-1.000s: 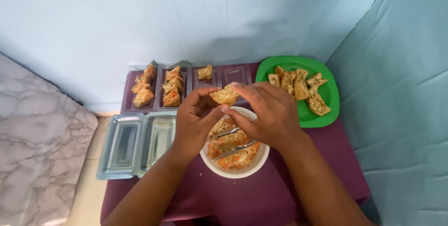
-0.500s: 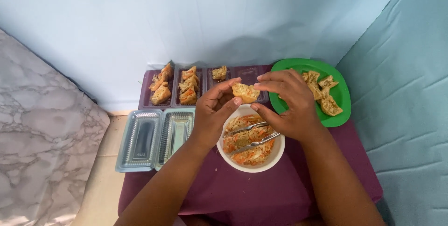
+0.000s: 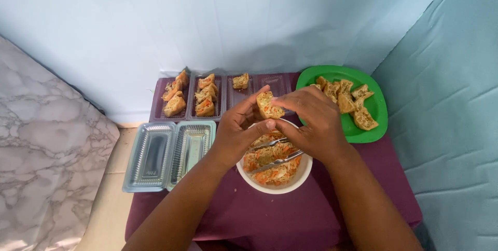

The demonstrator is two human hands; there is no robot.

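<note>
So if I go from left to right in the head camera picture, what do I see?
Marble cushion → empty clear trays → left hand → stuffed snack → right hand → green plate → blue cloth.

We take the bowl (image 3: 298, 176) as the dial centre on the table (image 3: 321, 214). Tongs (image 3: 277, 160) lie in it across the filling (image 3: 270, 173). At 12 o'clock, both hands hold one stuffed piece (image 3: 268, 106) above the rim. At 2 o'clock sits the plate (image 3: 376, 111) of pieces. At 11 o'clock stand filled trays (image 3: 199, 98); at 9 o'clock, open empty trays (image 3: 168, 155).
</note>
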